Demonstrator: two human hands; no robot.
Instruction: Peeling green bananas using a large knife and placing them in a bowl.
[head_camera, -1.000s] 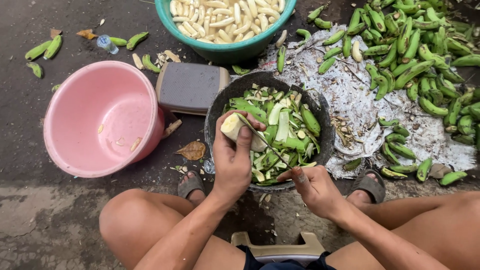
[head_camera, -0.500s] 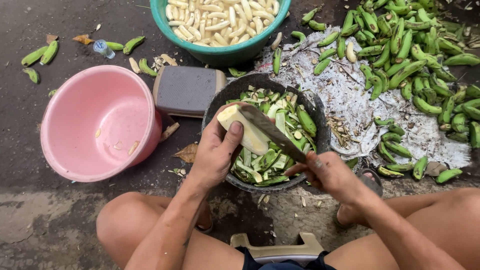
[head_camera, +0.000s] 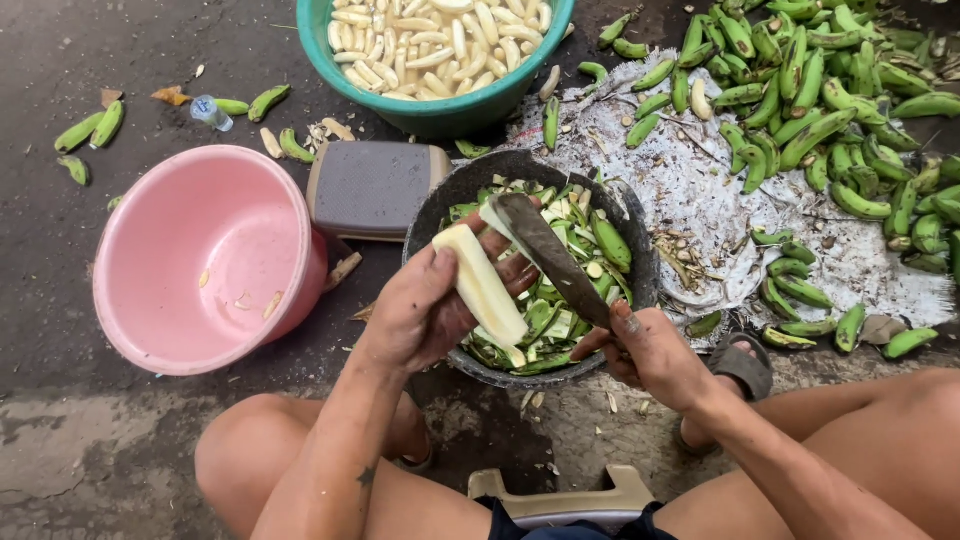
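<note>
1. Over the dark basin (head_camera: 640, 285) of green peels, the left hand (head_camera: 425, 310) grips a pale peeled banana (head_camera: 483, 285).
2. The right hand (head_camera: 650, 350) is closed on a knife (head_camera: 548, 255), whose blade tip seems to touch the banana's top.
3. A pink tub (head_camera: 200, 260) sits to the left.

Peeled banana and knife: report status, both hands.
Left hand grips peeled banana. Right hand grips knife, blade at banana's tip. Both over dark peel basin. Nothing in the way.

Just one camera here, strapped to the head and aimed almost straight down past the knees. It sits close over the dark bowl (head_camera: 620, 215), with the pink basin (head_camera: 200, 255) left and ground all around.
</note>
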